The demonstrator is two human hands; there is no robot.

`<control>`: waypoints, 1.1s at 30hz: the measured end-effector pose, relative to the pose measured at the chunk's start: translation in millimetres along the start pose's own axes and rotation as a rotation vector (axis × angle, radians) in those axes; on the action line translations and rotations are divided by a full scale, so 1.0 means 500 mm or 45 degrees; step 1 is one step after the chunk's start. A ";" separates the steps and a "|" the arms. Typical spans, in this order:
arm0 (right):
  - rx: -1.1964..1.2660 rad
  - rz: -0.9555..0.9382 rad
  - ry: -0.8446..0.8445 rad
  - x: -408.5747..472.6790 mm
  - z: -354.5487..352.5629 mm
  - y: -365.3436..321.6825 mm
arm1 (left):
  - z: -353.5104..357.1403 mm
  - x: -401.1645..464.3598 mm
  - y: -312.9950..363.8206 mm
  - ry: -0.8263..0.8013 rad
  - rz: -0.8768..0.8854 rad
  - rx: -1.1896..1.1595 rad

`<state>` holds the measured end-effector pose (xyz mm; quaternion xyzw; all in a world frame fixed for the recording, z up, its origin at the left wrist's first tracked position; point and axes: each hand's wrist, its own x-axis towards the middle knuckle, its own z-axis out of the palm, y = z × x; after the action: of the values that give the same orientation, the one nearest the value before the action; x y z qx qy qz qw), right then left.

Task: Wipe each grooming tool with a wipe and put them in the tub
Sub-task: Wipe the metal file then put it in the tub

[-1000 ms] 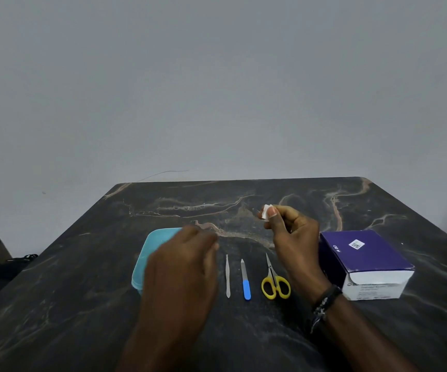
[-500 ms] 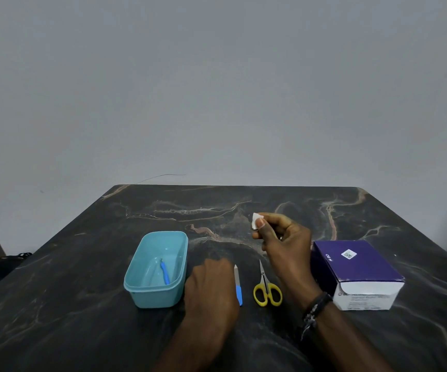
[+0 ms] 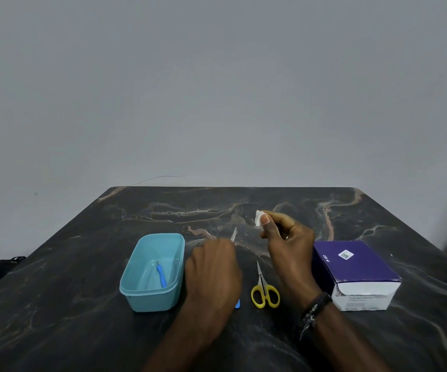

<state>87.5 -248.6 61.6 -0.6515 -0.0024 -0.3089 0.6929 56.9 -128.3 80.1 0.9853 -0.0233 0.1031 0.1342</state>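
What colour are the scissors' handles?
Yellow; the scissors lie on the table between the two hands, clearest in the head view.

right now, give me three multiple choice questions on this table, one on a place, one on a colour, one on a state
1. Where do the scissors lie?
A. in the tub
B. on the table between the two hands
C. on the box

2. What colour is the tub?
A. light blue
B. yellow
C. purple

3. What does the right hand hold?
A. nothing
B. the scissors
C. a white wipe

Key: 1 B, they lie flat on the dark table. 2 A, its walls are pale blue. 3 C, thumb and fingers pinch it.
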 end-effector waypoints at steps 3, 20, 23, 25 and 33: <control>0.014 0.012 0.052 0.007 -0.007 -0.003 | -0.011 0.048 0.014 0.316 0.119 -0.354; 0.037 0.181 0.071 0.019 -0.015 0.022 | 0.102 0.060 0.018 0.327 0.183 -1.438; 0.023 0.190 0.070 0.019 -0.014 0.022 | 0.106 0.063 0.016 0.340 0.197 -1.430; 0.015 0.192 0.063 0.019 -0.013 0.022 | 0.106 0.064 0.014 0.333 0.214 -1.430; 0.040 0.200 0.056 0.017 -0.010 0.021 | 0.119 0.069 0.010 0.317 0.236 -1.395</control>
<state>96.7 -257.3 54.9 -0.6319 0.0591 -0.2677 0.7250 102.1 -149.9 32.7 0.7461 -0.1437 0.2027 0.6178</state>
